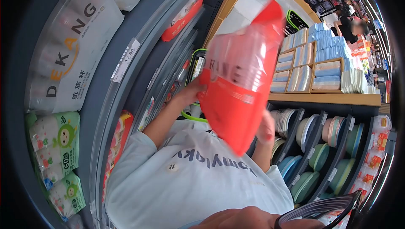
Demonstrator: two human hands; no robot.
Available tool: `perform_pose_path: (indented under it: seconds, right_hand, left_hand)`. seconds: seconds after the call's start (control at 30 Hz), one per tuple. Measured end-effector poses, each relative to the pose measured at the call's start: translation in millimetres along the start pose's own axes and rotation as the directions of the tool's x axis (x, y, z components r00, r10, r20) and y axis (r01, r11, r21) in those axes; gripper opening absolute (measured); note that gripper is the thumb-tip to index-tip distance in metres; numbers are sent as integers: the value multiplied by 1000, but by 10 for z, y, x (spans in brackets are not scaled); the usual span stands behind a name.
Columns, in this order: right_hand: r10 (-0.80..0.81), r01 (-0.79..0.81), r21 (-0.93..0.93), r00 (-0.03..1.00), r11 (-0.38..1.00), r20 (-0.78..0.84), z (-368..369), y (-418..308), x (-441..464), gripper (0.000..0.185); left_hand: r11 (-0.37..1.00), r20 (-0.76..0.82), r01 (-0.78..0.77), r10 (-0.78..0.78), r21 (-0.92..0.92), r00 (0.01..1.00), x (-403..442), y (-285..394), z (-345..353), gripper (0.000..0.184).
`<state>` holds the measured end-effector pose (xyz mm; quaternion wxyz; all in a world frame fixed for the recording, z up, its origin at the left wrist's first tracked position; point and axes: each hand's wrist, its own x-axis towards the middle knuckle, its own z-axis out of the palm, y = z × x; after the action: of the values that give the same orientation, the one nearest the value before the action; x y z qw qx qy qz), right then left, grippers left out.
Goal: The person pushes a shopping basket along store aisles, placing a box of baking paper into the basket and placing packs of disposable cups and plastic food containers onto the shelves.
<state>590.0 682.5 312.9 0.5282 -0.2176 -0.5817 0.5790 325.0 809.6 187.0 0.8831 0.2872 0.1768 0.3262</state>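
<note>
A red and clear plastic bag (238, 87) printed with "DEKANG" is held up in front of my chest, tilted and smeared by motion. At its left edge, my left hand (193, 92) is closed on the bag, with its fingertips partly hidden. My right hand (265, 128) is at the bag's lower right edge. Its fingers are blurred and partly behind the bag, so I cannot tell whether it grips it. Behind the bag is a green-rimmed shopping basket (197, 66), mostly covered.
Shelves on the left hold white DEKANG bags (69, 52), green tissue packs (55, 142) and another red bag (183, 18). To the right are racks of bowls (318, 157) below stacked towels (329, 39). A person (350, 27) is in the far aisle.
</note>
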Motion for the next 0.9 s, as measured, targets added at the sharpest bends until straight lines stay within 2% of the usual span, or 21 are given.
perform_pose_path:
  seconds: [0.03,0.1,0.13,0.17,0.2,0.3,0.33,0.4,0.53,0.6,0.73,0.8,0.9]
  right_hand:
    - [27,-27,-63,1000,998,-6,135,-55,194,98]
    - [234,-298,-256,939,920,-252,181,83,308,93]
    - [230,-296,-261,939,919,-257,202,138,337,93]
    - [160,-324,-513,928,795,-337,216,189,361,91]
    - [71,-354,-716,917,601,-393,206,218,368,90]
    - [86,-415,-661,878,625,-470,190,253,268,88]
    - [85,-420,-658,875,625,-477,195,247,242,88]
    - [108,-448,-704,875,552,-472,187,230,203,82]
    - [103,-462,-717,869,522,-484,222,195,184,76]
    - [80,-447,-722,873,528,-481,255,197,181,73]
    - [65,-445,-694,863,567,-501,308,158,212,69]
    - [-1,-356,-780,910,514,-416,267,164,200,65]
    - [-23,-338,-795,915,503,-403,276,176,184,62]
  left_hand:
    - [1000,7,4,-4,0,1000,3,-70,12,99]
    - [967,144,77,-43,-243,989,16,-255,114,95]
    - [927,215,125,-49,-355,975,33,-349,189,93]
    - [872,284,177,-46,-457,958,53,-440,269,91]
    - [803,350,233,-33,-548,936,78,-525,351,89]
    - [527,515,418,45,-740,856,107,-716,548,85]
    - [525,517,424,38,-738,855,101,-742,585,85]
    - [409,495,506,-141,-759,857,95,-751,651,87]
    - [480,517,551,-215,-683,828,53,-706,694,79]
    - [477,552,541,-131,-693,823,91,-726,713,96]
    - [492,524,498,-94,-715,846,90,-713,748,98]
    - [493,530,494,-76,-716,844,96,-717,751,97]
    - [484,588,530,-39,-697,808,110,-724,744,98]
